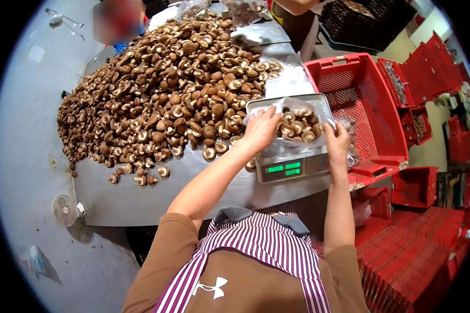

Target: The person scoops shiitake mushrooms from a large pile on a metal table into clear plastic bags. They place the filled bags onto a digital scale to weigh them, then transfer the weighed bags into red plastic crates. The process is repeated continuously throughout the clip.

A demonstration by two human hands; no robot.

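Observation:
A clear plastic bag of brown mushrooms rests on the metal pan of a weighing scale, its mouth spread upward. My left hand is at the bag's left edge, fingers bent over the plastic. On the opposite side my right hand pinches the bag's right edge between thumb and fingers. Green digits glow on the scale's front display. Left of the scale, a large heap of mushrooms covers much of the metal table, with a few loose ones near its front edge.
A red plastic crate stands right of the scale, with a filled clear bag at its near side. Stacked red crates fill the lower right. Black crates are at the back. Other people stand beyond the table. A fan is at left.

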